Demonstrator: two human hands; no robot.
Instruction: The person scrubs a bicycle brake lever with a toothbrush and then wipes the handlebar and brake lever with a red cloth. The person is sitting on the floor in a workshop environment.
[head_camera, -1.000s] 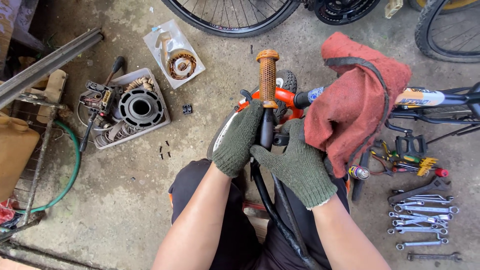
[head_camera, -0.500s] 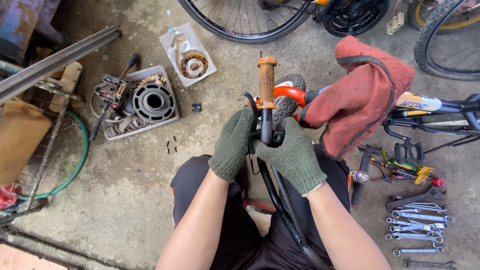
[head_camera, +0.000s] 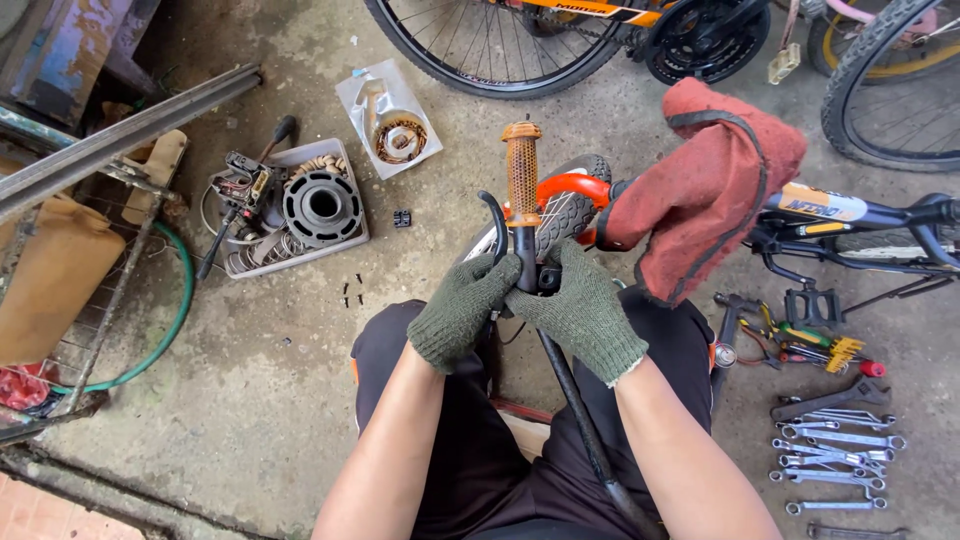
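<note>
The scene sits on a stained, grey concrete floor (head_camera: 270, 400), with a strip of reddish tile at the lower left corner and rusty metal bars (head_camera: 120, 130) slanting along the left side beside a green hose (head_camera: 175, 320). A shallow tray (head_camera: 290, 215) holds a black round motor part and coils of wire, and a clear bag (head_camera: 385, 115) with a copper winding lies just above it. On the right, a row of spanners (head_camera: 835, 450) lies on the floor near pliers and a bicycle pedal (head_camera: 810, 305). Bicycle wheels are cut off by the top edge, and a red cloth (head_camera: 710, 190) drapes over a small bicycle's frame, hiding what is beneath it. The handlebar (head_camera: 525, 245) stands in the middle of the view, in front of the person's lap, its long axis running nearly upright in the picture, the orange rubber sleeve (head_camera: 522, 175) pointing up and away from the person and the dark bar running down past the knees and out of the bottom edge. The left hand (head_camera: 462, 310) and the right hand (head_camera: 580, 310), both in dark green knit gloves, have their grip closed around the bar just below the sleeve, at a small black clamp; the fingers cover the clamp, so its detail cannot be made out.
</note>
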